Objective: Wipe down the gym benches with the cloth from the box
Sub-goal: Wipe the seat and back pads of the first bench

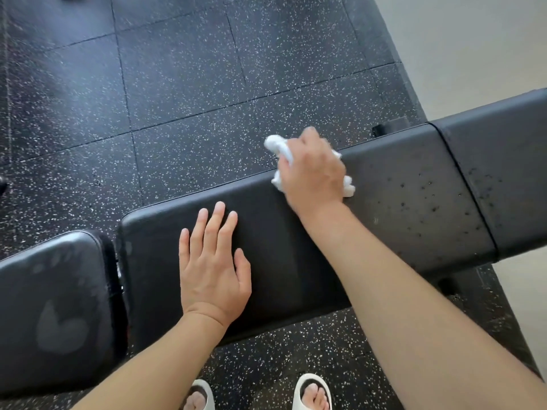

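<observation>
Head view, looking down across the bench [296, 261]. Right hand [313, 176] clenched around a bunched white cloth [276, 147], pressed at the far edge of the middle pad, wads of cloth spilling out on both sides of the fist and a little past the far edge. Left hand [211, 261] released, fingers straight, flat on the same pad near its left end, well apart from the cloth. Toward the right end of the pad, a scatter of droplets [426, 202], more of them beyond the seam on the next pad [503, 173]. On the smaller pad [53, 306] at the left, hazy damp marks. Below the near edge, two feet in white slides [310, 392] on the speckled rubber floor [177, 84].

Likely risks, judged from this alone:
- Cloth so tightly balled, hence little face on the vinyl; droplets probably smeared rather than lifted, streaks left behind.
- Fist right at the far edge; one firm push outward and the cloth off the pad, perhaps dropped to the floor and dirtied.
- Bare palm planted on the pad; a fresh print likely there, needing another pass.
- Wet patch to the right easily skipped at the seam.
- Open slides on a floor possibly wetted by drips; footing uncertain.
</observation>
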